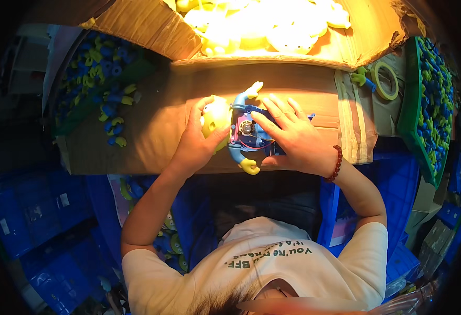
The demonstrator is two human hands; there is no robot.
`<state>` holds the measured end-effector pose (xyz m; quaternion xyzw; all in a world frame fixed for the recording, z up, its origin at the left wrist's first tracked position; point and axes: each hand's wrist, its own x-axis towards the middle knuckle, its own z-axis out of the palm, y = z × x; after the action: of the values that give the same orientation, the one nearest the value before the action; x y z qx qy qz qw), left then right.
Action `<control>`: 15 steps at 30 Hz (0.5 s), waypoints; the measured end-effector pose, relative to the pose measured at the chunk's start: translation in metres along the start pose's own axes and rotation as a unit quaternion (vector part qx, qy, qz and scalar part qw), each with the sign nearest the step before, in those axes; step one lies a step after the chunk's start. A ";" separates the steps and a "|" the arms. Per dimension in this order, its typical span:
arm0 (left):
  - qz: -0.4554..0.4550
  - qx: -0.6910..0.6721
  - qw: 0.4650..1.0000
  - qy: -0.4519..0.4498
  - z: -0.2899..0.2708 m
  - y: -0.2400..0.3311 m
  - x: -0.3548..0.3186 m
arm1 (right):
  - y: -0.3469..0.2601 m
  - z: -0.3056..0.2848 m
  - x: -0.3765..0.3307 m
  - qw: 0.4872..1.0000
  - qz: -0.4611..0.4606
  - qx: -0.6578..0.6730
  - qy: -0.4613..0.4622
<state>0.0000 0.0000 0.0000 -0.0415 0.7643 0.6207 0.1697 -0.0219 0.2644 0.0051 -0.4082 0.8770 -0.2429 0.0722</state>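
Your left hand (196, 142) sits at centre frame with its grip closed round a yellow rounded shell piece (215, 118), pinning it against the left edge of the toy so the two parts stay lined up. Your right hand (293, 139) lies flat and spread over the right side of the blue toy mechanism (246, 134). Its grip is open, nothing clasped, fingers just pressing down to stop the toy sliding. The toy rests on the cardboard-covered bench (152, 131), dead centre, with its open side up: a small motor and thin wires show between your hands. Two blue arms with yellow ends stick out, one toward the top (251, 90), one toward the bottom (247, 166).

A red bead bracelet (336, 164) is on your right wrist.

Upper centre, an open cardboard box (152, 31) holds a heap of yellow shells (262, 21), close for reaching. Upper left, a pile of small blue and yellow parts (102, 73) lies loose. At right edge, a green tray (411, 105) holds more blue and yellow-green small parts. Upper right, a roll of yellow-green tape (386, 80) lies on the bench, with a small green and blue figure part (363, 79) just beside it. Tan tape strips (354, 126) run down the bench at right. Blue plastic crates (25, 215) with small pale labels sit lower left; label text too small to tell.
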 end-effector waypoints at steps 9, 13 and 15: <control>0.044 0.403 0.914 0.008 0.001 0.032 -0.006 | 0.005 0.004 -0.003 1.000 -0.002 0.013 0.009; 0.025 0.489 0.871 0.032 0.006 0.033 -0.005 | 0.005 0.006 -0.002 1.000 -0.010 0.015 0.020; 0.026 0.519 0.853 0.048 0.008 0.029 -0.003 | 0.005 0.007 -0.002 1.000 -0.013 0.011 0.021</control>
<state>-0.0033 0.0136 0.0268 0.0429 0.9833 0.1351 0.1138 -0.0218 0.2658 -0.0033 -0.4134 0.8703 -0.2620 0.0550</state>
